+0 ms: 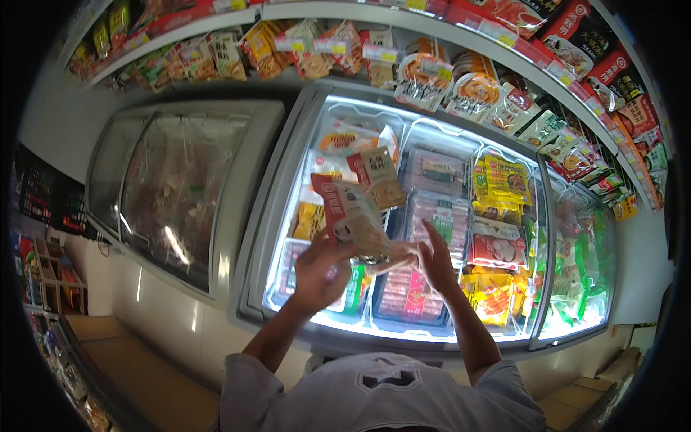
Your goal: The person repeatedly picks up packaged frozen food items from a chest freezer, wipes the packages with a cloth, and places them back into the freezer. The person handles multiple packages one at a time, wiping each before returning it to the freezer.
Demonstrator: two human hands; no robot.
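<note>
My left hand (323,275) is closed on a red and beige seasoning pouch (353,218), held tilted above the lit chest freezer (397,337). Just beyond its upper end is a second beige and red pouch (378,175); whether it is held or resting on something I cannot tell. My right hand (434,262) is to the right of the held pouch, one finger raised. Its other fingers are blurred and reach the pouch's lower right edge, so a grip there is not clear. Clear-lidded trays of sliced meat (440,221) lie below in the freezer.
Yellow food bags (502,183) and a red and white bag (498,243) fill the freezer's right baskets. A second freezer with glass lids (173,200) stands to the left. Above the far edge, hanging pouches (424,73) line a shelf (345,12) with price tags.
</note>
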